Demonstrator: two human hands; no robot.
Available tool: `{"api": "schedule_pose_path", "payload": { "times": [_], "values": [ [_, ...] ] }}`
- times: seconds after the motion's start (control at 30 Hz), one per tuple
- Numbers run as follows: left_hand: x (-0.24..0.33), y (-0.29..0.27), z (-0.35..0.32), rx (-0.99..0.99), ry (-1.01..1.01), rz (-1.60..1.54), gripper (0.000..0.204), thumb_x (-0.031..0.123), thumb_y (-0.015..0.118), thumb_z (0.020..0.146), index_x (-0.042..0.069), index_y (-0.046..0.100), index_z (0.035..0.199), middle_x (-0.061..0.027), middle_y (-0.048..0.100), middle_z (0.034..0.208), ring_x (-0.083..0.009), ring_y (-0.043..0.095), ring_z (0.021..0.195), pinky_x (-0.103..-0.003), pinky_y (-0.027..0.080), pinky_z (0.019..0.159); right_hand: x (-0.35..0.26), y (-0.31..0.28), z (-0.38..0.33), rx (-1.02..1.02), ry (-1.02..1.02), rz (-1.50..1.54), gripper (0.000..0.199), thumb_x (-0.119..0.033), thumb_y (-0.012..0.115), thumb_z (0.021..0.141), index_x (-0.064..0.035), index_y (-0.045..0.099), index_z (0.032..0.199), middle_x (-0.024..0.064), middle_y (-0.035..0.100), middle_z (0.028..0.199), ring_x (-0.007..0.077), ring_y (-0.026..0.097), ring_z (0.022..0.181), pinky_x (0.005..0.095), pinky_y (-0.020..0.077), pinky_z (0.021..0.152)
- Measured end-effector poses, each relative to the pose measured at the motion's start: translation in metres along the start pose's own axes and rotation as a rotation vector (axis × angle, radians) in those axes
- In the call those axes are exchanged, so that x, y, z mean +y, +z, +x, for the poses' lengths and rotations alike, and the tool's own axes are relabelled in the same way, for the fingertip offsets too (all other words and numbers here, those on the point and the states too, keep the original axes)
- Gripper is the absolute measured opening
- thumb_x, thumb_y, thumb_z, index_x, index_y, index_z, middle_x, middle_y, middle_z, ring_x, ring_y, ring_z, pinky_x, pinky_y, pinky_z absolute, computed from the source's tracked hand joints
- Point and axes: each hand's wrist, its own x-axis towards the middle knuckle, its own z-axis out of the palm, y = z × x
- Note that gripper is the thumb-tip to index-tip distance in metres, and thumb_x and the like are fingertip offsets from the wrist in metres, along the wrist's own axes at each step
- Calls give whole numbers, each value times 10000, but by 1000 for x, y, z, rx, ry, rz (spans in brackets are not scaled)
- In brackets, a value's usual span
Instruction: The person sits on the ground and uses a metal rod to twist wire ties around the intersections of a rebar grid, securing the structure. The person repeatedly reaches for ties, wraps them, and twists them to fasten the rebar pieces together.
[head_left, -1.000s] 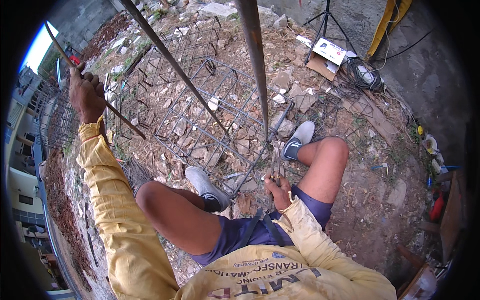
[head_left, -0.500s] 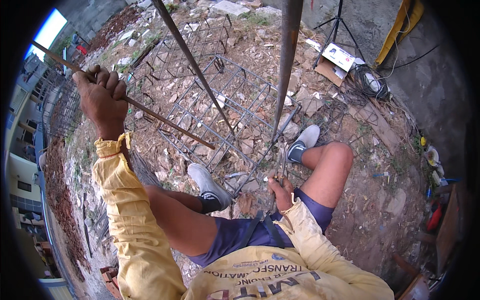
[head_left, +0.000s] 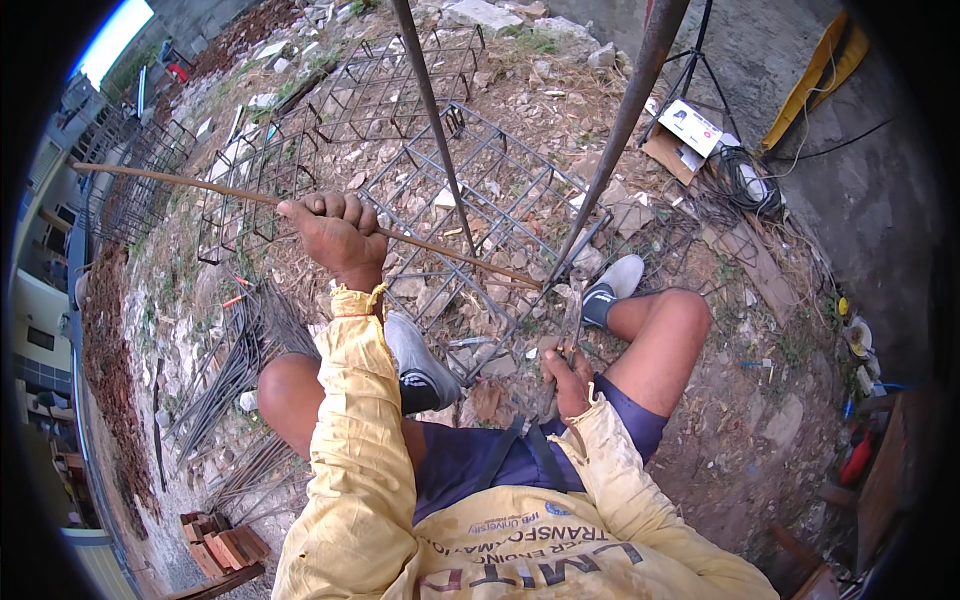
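My left hand (head_left: 335, 232) is raised and shut around a long rusty steel rod (head_left: 200, 186) that runs from the far left down to a joint near my feet. Low between my knees, my right hand (head_left: 565, 372) grips a metal tool (head_left: 568, 318) at the point where the rod meets a wire rebar cage (head_left: 480, 210) lying on the ground. Two thicker steel bars (head_left: 625, 115) rise from that joint toward the top of the view. I sit with bare knees apart, in grey shoes and yellow sleeves.
More rebar cages (head_left: 330, 90) lie behind on rubble-strewn ground. A bundle of loose rods (head_left: 225, 370) lies at the left, red bricks (head_left: 215, 545) at the lower left. A cardboard box (head_left: 680, 135), coiled cables (head_left: 745, 180) and a tripod stand at the upper right.
My left hand has swung the rod rightward and lower, from the far left toward the middle of the view. The right hand stays at the joint with the tool.
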Motion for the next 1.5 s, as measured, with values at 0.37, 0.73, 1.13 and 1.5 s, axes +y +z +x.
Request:
{"api": "schedule_pose_path", "payload": {
  "times": [0.37,0.73,1.13,1.5],
  "values": [
    [-62,-57,13,286,-78,-63,532,633,327,955,189,338,662,55,241,523,-102,174,407,-256,137,359,0,2,-1,-26,35,-47,208,-244,603,904,-47,581,966,-3,525,692,87,471,616,255,381,587],
    [-104,-96,13,440,21,-54,534,617,393,947,149,389,689,16,312,519,-127,270,396,-277,225,339,-3,12,0,-55,69,-156,203,-252,612,891,-59,579,944,-7,518,684,96,476,613,267,377,586],
    [-139,-98,10,359,26,-79,305,392,437,998,126,420,850,14,348,649,-104,363,527,-310,425,535,-22,31,-9,-316,-58,-430,189,-215,641,896,-53,574,966,-30,507,699,72,444,641,251,368,598],
    [-130,-72,-27,-60,-8,662,176,176,504,986,33,578,1056,-26,613,755,-114,591,700,-269,475,641,-48,44,-4,-268,-63,-372,226,-256,615,905,-38,562,932,-25,495,668,70,450,606,249,365,561]
  ]
}}
